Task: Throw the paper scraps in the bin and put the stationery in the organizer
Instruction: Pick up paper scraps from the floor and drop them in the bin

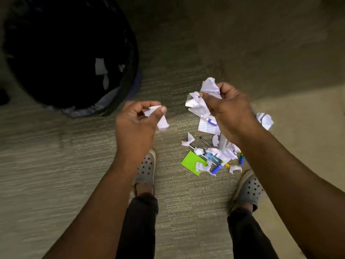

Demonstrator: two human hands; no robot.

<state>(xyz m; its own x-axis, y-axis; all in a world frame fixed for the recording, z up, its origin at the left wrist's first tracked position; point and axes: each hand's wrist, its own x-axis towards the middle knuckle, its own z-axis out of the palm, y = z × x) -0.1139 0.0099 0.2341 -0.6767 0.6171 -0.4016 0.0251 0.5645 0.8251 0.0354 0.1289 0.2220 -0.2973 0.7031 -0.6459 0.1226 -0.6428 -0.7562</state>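
The person stands on the carpet (56,156) with both arms stretched out and down. The left hand (136,124) has its fingers curled in, thumb and forefinger pinching a small white scrap (160,118) that pokes out at the hand's 3 o'clock side. The right hand (229,111) is closed tighter, gripping a crumpled wad of paper (201,98) that bulges out toward 10 o'clock from the knuckles. The 2 hands are apart, with carpet showing between them.

The black bin (71,53) sits at 10 o'clock from the left hand, its mouth facing up, with a few pale pieces of paper (101,71) visible inside against the dark liner.

On the floor, at 6 o'clock from the right hand, lies the rest of the mess: torn white paper scraps (188,140), a lined sheet (207,127), a green sticky pad (192,162), a blue pen (217,168) and another small blue item (241,160), too small to name. More scraps (266,120) lie at 3 o'clock from the right hand. 2 grey perforated clogs (146,169) flank the pile at 7 and 5 o'clock.
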